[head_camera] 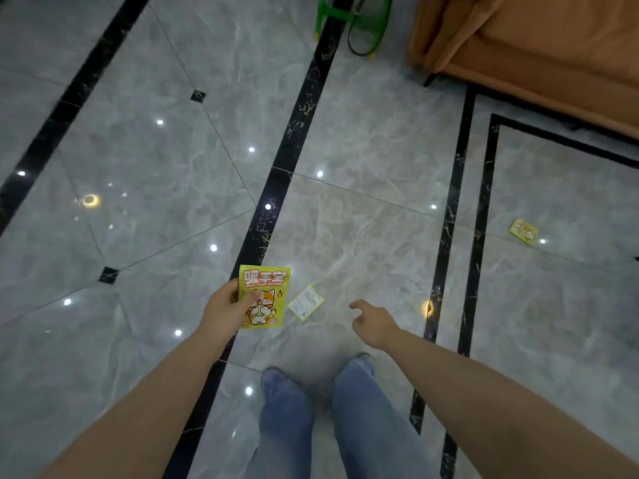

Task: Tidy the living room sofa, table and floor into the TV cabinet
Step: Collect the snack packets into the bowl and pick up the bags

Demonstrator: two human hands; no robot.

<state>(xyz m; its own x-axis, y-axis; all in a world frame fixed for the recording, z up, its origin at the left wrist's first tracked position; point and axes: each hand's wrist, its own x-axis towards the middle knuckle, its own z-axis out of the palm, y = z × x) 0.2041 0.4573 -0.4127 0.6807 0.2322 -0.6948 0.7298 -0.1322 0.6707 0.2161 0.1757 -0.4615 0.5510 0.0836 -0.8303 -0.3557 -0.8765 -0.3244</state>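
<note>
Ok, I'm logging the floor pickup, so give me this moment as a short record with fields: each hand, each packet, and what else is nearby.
left hand: holds the yellow cat packet, thumb on its front
right hand: holds nothing, fingers loosely extended toward the floor
face-down packet: on the floor tiles, between the two hands, untouched
far packet: on the floor to the right, apart from both hands
orange sofa: top right
green stool: top centre, partly out of frame
</note>
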